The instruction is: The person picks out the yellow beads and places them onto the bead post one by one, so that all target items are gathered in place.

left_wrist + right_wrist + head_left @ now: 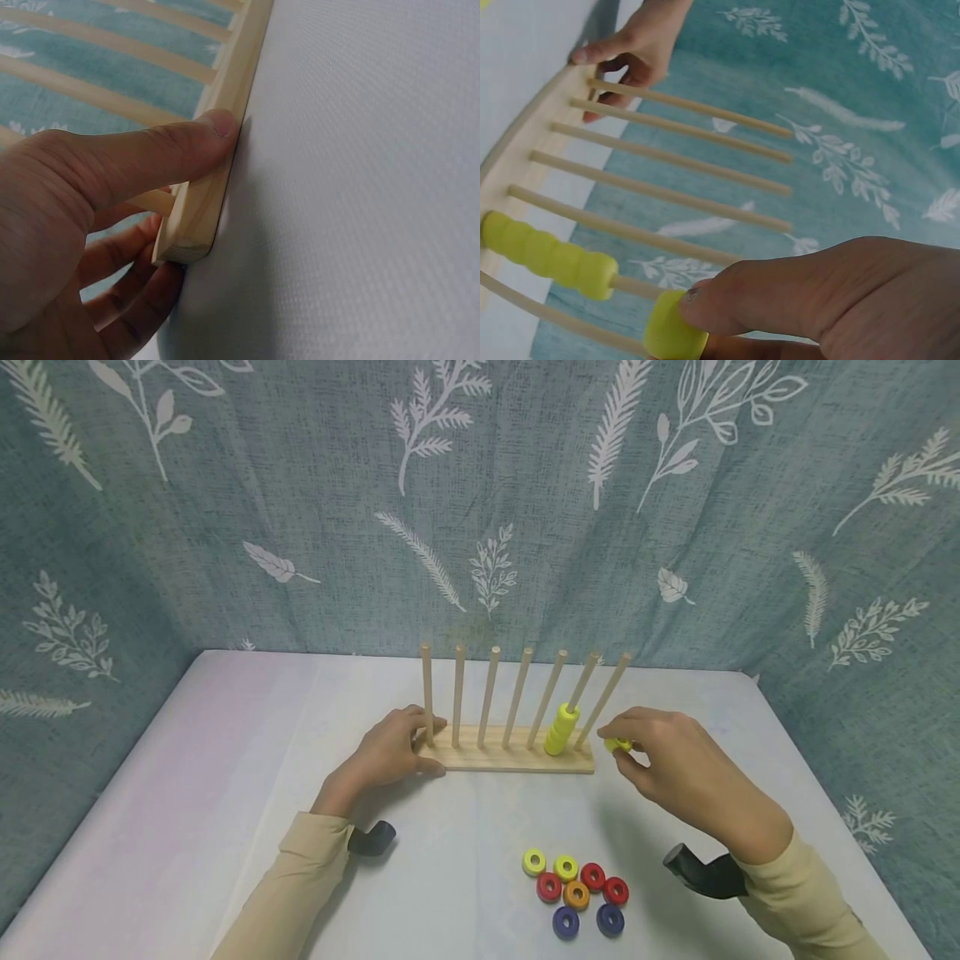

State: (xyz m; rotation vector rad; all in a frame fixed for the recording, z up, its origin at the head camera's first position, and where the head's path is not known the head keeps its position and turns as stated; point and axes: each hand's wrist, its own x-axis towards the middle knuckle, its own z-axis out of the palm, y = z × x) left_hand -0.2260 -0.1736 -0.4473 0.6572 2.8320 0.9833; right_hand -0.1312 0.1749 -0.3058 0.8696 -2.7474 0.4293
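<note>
A wooden peg rack (517, 763) with several upright pegs stands on the table. My left hand (390, 747) grips its left end; in the left wrist view the thumb (176, 150) presses the front of the base and the other fingers are behind it. Several yellow rings (561, 731) are stacked on the second peg from the right. My right hand (678, 768) pinches a yellow ring (667, 330) between thumb and fingers, just right of the rightmost peg in the head view. The fingers behind that ring are mostly hidden in the right wrist view.
Loose rings lie on the white table (420, 893) in front of the rack: two yellow (534, 852), three red (541, 893), one orange (568, 900) and two dark blue (557, 927). A patterned teal curtain (337, 485) hangs behind and at both sides.
</note>
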